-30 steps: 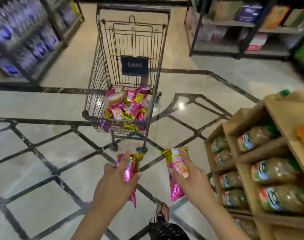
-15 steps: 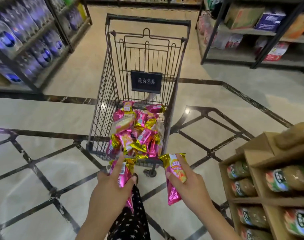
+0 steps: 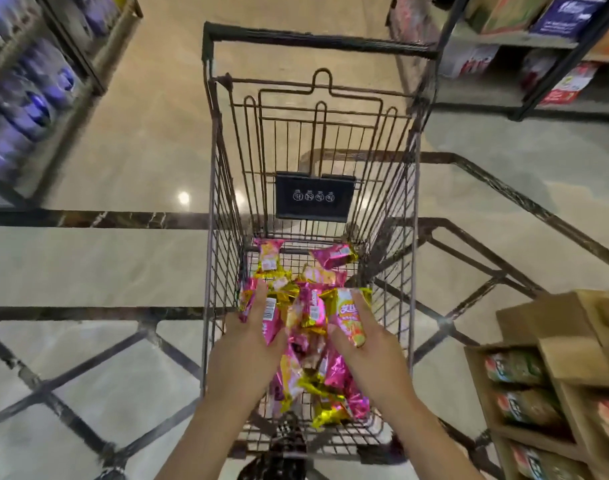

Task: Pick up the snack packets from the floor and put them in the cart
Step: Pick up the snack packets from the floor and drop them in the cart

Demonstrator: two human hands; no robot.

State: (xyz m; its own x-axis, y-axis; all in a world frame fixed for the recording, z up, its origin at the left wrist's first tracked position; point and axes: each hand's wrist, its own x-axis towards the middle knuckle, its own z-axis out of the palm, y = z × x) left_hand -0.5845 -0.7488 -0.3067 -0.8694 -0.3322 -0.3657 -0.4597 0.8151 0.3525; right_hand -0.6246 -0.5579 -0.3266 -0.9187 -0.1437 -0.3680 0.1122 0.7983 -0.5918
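Pink-and-gold snack packets lie heaped in the wire cart, so much of the job looks done. The left hand grasps a pink packet and the right hand grasps a yellow-topped packet, both held inside the basket just above the heap, not yet released. No packet shows on the visible floor, so these two may be the last.

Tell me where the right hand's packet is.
In the head view, right of centre: the right hand grips the packet over the cart, above the packet pile.
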